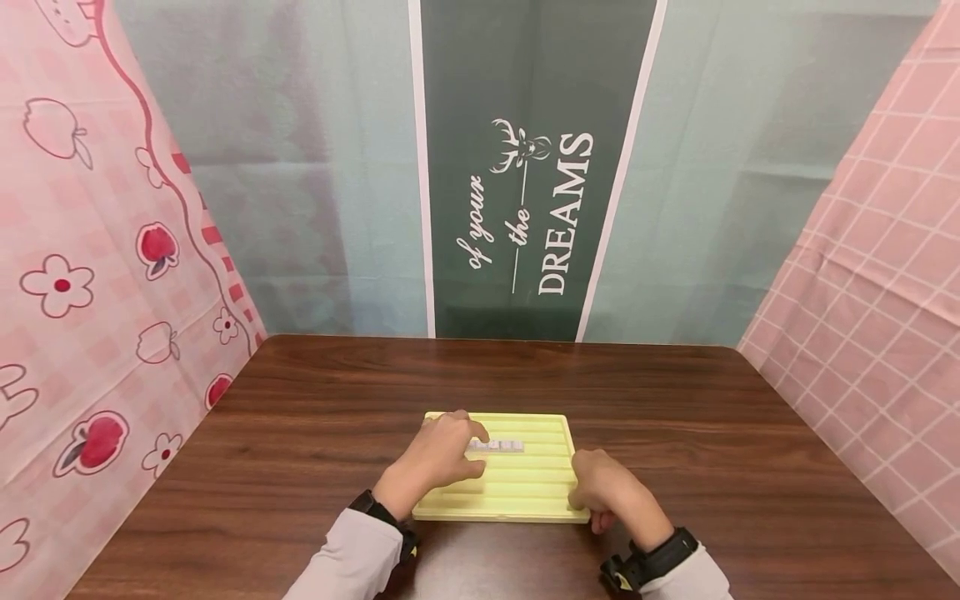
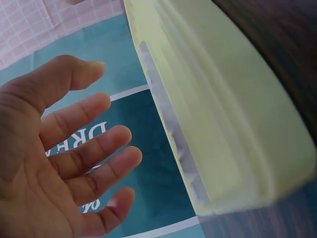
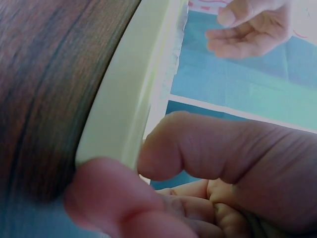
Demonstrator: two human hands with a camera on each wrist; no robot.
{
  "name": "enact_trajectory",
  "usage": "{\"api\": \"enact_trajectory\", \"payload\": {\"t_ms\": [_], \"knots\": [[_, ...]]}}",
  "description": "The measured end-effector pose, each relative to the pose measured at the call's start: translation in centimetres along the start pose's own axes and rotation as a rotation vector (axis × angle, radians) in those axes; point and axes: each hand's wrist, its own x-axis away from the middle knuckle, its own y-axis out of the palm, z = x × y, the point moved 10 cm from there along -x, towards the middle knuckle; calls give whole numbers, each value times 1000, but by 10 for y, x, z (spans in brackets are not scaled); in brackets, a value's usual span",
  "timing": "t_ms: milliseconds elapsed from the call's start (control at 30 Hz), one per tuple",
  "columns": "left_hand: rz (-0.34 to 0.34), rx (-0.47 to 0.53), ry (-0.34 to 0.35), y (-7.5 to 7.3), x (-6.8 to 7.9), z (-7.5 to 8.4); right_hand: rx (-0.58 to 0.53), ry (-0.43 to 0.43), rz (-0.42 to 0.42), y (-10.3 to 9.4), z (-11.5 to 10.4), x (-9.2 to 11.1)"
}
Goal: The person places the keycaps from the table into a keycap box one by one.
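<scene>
A pale yellow tray (image 1: 517, 487) with long ridged rows lies on the table. In one of its upper rows sits a line of small whitish tiles (image 1: 506, 446), which shows as a grey strip (image 2: 171, 116) in the left wrist view. Over the tray's left part hovers my left hand (image 1: 442, 450), its fingers loosely bent and apart, with nothing in them. My right hand (image 1: 606, 485) pinches the tray's near right edge. In the right wrist view, thumb and finger meet at the corner of the tray wall (image 3: 119, 94).
The dark brown wooden table (image 1: 300, 467) carries the tray near its front. Behind it hangs a green curtain (image 1: 262, 208) with white lettering. Pink patterned cloths stand at the left (image 1: 112, 333) and right (image 1: 885, 333) sides.
</scene>
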Motion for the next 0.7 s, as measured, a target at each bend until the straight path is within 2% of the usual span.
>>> {"api": "enact_trajectory", "payload": {"t_ms": [200, 533, 700], "knots": [[14, 38, 17, -6, 15, -5, 2, 3, 11, -1, 0, 1], [-31, 55, -15, -8, 39, -20, -10, -5, 12, 0, 0, 0], [-37, 58, -7, -11, 50, -24, -15, -12, 15, 0, 0, 0]]}}
